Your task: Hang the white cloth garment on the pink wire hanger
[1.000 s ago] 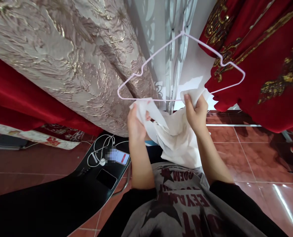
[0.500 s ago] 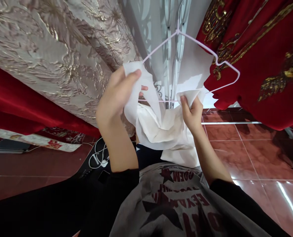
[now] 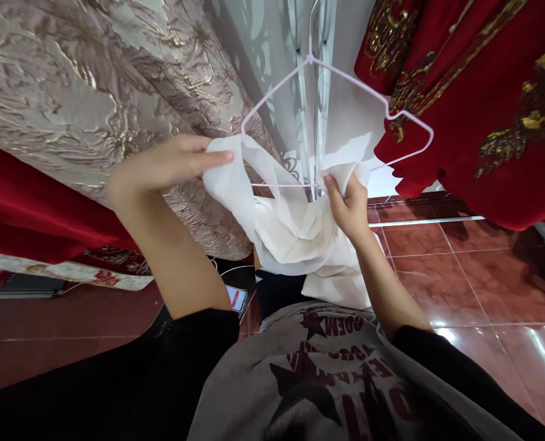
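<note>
A pale pink hanger (image 3: 277, 92) hangs in front of me by its hook. A thin white garment (image 3: 295, 242) drapes below it, its lower part gathered near my lap. Pinched in my left hand (image 3: 180, 159) is one shoulder of the garment, at the hanger's left end, which the cloth covers. My right hand (image 3: 349, 205) grips the garment's other shoulder, thumb on top, beside the hanger's lower bar. The right end of the hanger is bare and sticks out beyond that hand.
Patterned beige-gold fabric (image 3: 162, 79) hangs at the left, red fabric with gold sequins (image 3: 460, 122) at the right. White metal scrollwork (image 3: 321, 110) stands behind the hanger. A phone (image 3: 236, 298) with a lit screen lies near my left elbow. Below is red tiled floor (image 3: 428, 288).
My left hand has moved left and slightly down, drawing the garment's shoulder over the hanger's left end. The hanger has shifted a little left. My right hand keeps its grip.
</note>
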Tool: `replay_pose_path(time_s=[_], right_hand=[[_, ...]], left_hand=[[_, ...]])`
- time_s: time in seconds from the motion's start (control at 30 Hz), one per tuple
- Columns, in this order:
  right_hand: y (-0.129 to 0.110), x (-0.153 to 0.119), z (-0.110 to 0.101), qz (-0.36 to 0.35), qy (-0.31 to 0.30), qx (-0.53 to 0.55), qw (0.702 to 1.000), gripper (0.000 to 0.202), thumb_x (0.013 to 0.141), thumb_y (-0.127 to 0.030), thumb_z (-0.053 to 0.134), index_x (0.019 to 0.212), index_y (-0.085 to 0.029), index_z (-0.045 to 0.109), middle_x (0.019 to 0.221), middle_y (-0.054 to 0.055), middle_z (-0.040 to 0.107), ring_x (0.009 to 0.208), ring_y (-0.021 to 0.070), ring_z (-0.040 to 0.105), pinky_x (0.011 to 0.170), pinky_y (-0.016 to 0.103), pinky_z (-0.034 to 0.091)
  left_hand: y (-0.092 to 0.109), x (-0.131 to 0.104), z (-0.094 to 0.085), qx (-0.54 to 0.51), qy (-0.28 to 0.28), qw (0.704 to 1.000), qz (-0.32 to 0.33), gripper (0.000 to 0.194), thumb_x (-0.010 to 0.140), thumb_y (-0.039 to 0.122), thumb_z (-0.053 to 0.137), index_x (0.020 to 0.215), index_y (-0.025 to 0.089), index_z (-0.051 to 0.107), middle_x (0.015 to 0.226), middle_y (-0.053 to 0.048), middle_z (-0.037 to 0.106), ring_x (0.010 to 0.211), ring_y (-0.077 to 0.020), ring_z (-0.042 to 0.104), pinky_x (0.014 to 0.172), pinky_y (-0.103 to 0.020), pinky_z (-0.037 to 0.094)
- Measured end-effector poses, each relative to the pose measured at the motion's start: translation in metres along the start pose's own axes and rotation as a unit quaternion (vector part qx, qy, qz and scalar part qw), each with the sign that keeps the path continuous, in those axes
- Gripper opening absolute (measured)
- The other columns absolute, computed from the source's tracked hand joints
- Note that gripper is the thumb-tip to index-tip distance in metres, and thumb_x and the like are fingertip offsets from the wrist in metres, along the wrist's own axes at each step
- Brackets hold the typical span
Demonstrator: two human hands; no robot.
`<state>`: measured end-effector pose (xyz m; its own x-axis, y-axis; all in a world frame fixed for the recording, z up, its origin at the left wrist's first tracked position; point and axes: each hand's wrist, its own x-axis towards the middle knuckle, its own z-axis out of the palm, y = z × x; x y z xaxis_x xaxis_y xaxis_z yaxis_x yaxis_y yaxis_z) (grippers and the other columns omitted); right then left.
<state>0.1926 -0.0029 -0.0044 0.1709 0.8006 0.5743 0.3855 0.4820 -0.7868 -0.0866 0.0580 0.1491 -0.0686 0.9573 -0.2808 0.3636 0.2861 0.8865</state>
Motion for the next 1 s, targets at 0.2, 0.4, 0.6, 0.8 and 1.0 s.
replay_pose_path(time_s=[0.2, 0.4, 0.6, 0.8, 1.0], right_hand=[[-0.007, -0.005, 0.009, 0.002, -0.017, -0.005, 1.000, 0.034, 0.101, -0.051, 0.046, 0.094, -0.020, 0.059, 0.080, 0.002, 0.062, 0.074, 0.0127, 0.057, 0.076, 0.030, 0.049], [0.000, -0.004, 0.001, 0.004, 0.036, 0.009, 0.999, 0.034, 0.100, -0.050, 0.051, 0.091, -0.019, 0.061, 0.077, 0.001, 0.060, 0.074, 0.0110, 0.056, 0.074, 0.028, 0.049], [-0.001, -0.004, -0.002, -0.006, 0.016, -0.005, 1.000, 0.033, 0.100, -0.049, 0.050, 0.092, -0.019, 0.061, 0.078, 0.001, 0.059, 0.074, 0.0110, 0.055, 0.076, 0.029, 0.049], [-0.004, 0.001, -0.013, 0.011, 0.017, 0.009, 1.000, 0.035, 0.096, -0.049, 0.056, 0.083, -0.017, 0.057, 0.072, 0.000, 0.056, 0.070, 0.0100, 0.053, 0.070, 0.027, 0.047], [-0.011, 0.042, -0.064, 0.122, 0.258, 0.143, 0.948, 0.012, 0.088, -0.022, 0.052, 0.094, -0.014, 0.060, 0.082, 0.002, 0.066, 0.045, 0.0011, 0.029, 0.043, 0.020, 0.020]], left_hand=[[0.025, 0.008, 0.000, 0.041, 0.012, 0.997, -0.061, 0.019, 0.096, 0.007, 0.065, 0.108, -0.004, 0.074, 0.096, -0.011, 0.074, 0.096, -0.0182, 0.060, 0.065, -0.008, 0.040], [0.049, -0.023, 0.041, 0.013, 0.018, 1.000, 0.001, 0.022, 0.082, -0.018, 0.061, 0.080, 0.000, 0.074, 0.070, -0.003, 0.061, 0.087, -0.0216, 0.066, 0.056, -0.010, 0.033], [0.032, -0.012, 0.062, 0.178, 0.018, 0.945, 0.274, 0.017, 0.082, -0.006, 0.072, 0.087, 0.010, 0.078, 0.068, 0.001, 0.060, 0.065, -0.0132, 0.050, 0.071, -0.018, 0.045], [0.012, -0.006, 0.072, 0.226, 0.118, 0.922, 0.293, 0.022, 0.089, -0.003, 0.062, 0.086, 0.018, 0.067, 0.063, 0.001, 0.043, 0.084, -0.0279, 0.060, 0.108, -0.044, 0.038], [0.021, -0.025, 0.063, 0.418, 0.119, 0.858, 0.274, 0.024, 0.094, 0.011, 0.049, 0.107, 0.020, 0.067, 0.085, -0.008, 0.061, 0.099, -0.0381, 0.066, 0.099, -0.056, 0.047]])
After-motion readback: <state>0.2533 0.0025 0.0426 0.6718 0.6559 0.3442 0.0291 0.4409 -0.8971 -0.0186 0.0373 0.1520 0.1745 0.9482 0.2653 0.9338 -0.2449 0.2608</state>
